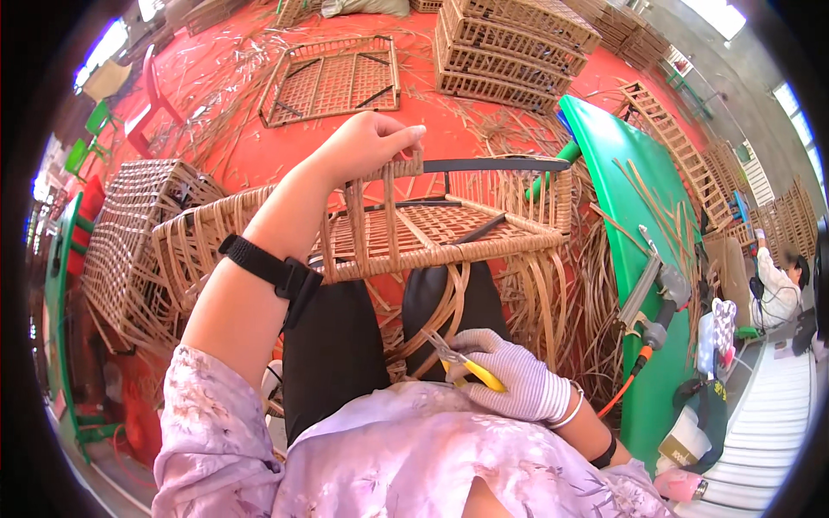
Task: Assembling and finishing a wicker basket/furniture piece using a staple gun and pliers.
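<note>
A half-woven wicker basket frame of tan strips over a dark metal frame stands tilted before my knees. My left hand, bare, is closed at its upper rim, fingers curled down by the wrapped strips and thumb stretched to the right. What lies inside the fingers is partly hidden. Close to my lap, my right hand, in a white striped glove, is wrapped around pliers with yellow handles. Their metal jaws point up and left, beside loose hanging wicker strips.
A green table on the right bears a power tool with an orange cord. Another woven basket stands at left. Stacked baskets and a flat woven frame are farther off. Cut strips litter the red floor. A person sits far right.
</note>
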{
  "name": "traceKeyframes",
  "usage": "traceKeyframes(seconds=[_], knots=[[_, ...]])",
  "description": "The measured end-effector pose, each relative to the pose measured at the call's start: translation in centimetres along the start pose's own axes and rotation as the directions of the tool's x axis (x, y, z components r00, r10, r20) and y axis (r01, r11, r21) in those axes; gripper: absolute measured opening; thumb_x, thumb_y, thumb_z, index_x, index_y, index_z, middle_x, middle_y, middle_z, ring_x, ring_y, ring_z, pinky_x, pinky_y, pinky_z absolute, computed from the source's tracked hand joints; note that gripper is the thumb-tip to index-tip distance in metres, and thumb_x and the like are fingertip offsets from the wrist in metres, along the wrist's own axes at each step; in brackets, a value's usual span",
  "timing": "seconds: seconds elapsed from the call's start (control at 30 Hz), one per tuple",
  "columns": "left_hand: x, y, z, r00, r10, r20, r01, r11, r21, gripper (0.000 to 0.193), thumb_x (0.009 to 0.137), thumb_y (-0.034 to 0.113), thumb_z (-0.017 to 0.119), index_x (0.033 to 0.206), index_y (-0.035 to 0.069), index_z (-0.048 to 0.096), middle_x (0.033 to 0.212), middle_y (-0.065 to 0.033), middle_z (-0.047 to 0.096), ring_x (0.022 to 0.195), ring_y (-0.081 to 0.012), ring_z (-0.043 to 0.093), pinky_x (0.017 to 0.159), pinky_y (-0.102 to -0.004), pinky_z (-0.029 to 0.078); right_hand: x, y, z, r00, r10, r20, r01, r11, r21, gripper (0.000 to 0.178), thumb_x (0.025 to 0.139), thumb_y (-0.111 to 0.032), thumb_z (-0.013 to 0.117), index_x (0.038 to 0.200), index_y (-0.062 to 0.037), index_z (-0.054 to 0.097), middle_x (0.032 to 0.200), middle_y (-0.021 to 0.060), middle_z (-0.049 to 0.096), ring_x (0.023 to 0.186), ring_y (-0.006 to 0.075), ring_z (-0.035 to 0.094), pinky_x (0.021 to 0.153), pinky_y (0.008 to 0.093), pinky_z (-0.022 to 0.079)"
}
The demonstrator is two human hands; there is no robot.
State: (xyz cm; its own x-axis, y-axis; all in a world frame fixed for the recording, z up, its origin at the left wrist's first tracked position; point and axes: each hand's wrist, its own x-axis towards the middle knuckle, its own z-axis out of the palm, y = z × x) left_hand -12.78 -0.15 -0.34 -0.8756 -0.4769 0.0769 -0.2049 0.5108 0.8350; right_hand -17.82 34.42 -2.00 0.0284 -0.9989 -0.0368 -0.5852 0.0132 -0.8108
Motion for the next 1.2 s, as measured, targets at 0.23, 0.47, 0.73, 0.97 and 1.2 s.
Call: traceKeyframes(seconds=[0.23, 0.47, 0.73, 0.97, 1.2], knots=[[-7.2, 0.4, -1.7, 0.822, 0.512, -0.249, -0.389, 0.824, 0.411, 0.022, 0.088, 0.015, 0.064, 0.105, 0.002, 0.067, 0.107, -0.0113, 0.065, 0.101, -0.0258, 0.062, 0.089, -0.0336, 0.047, -0.7, 2.5, 0.1, 0.971, -0.117, 0.207, 0.022, 0.911, 0.412, 0.016, 0.089, -0.013, 0.061, 0.102, -0.0041, 0.063, 0.109, 0.0154, 0.059, 0.109, 0.0302, 0.056, 0.096, 0.0359, 0.044], [-33.4, 1.0, -6.6, 0.943, -0.330, 0.036, 0.266, 0.816, 0.513, 0.004, 0.079, 0.006, 0.065, 0.080, 0.003, 0.067, 0.076, -0.0131, 0.064, 0.073, -0.0268, 0.063, 0.066, -0.0352, 0.050, -3.8, 0.5, -3.9, 0.996, 0.083, 0.017, -0.084, 0.969, 0.233, 0.012, 0.072, -0.003, 0.071, 0.083, -0.0038, 0.068, 0.091, 0.0117, 0.055, 0.087, 0.0241, 0.056, 0.080, 0.0347, 0.045], [-52.0, 3.6, -1.3, 0.274, -0.524, 0.807, 0.522, 0.785, 0.332, 0.019, 0.076, 0.014, 0.068, 0.086, -0.003, 0.069, 0.077, -0.0132, 0.069, 0.067, -0.0211, 0.065, 0.066, -0.0342, 0.052, -5.5, 0.0, -4.3, 0.820, 0.306, 0.484, -0.311, 0.948, -0.073, 0.029, 0.073, -0.022, 0.074, 0.094, -0.0035, 0.068, 0.093, 0.0117, 0.063, 0.082, 0.0287, 0.063, 0.074, 0.0336, 0.051], [-50.6, 4.7, 0.0, 0.419, -0.669, 0.614, 0.736, 0.646, 0.202, 0.019, 0.076, 0.013, 0.068, 0.088, -0.002, 0.069, 0.078, -0.0127, 0.069, 0.068, -0.0205, 0.065, 0.066, -0.0337, 0.052, -8.4, -0.8, -4.4, 0.790, 0.245, 0.561, -0.330, 0.943, 0.052, 0.027, 0.074, -0.020, 0.073, 0.096, -0.0030, 0.067, 0.090, 0.0129, 0.062, 0.081, 0.0294, 0.063, 0.074, 0.0333, 0.051], [-48.7, 5.7, 0.4, 0.444, -0.751, 0.488, 0.791, 0.584, 0.181, 0.019, 0.077, 0.013, 0.068, 0.089, -0.002, 0.069, 0.079, -0.0121, 0.069, 0.069, -0.0200, 0.065, 0.067, -0.0332, 0.052, -11.9, -0.8, -1.5, 0.793, 0.518, 0.322, -0.602, 0.750, 0.274, 0.026, 0.080, -0.017, 0.072, 0.097, 0.0009, 0.063, 0.088, 0.0134, 0.061, 0.081, 0.0264, 0.061, 0.075, 0.0303, 0.048]])
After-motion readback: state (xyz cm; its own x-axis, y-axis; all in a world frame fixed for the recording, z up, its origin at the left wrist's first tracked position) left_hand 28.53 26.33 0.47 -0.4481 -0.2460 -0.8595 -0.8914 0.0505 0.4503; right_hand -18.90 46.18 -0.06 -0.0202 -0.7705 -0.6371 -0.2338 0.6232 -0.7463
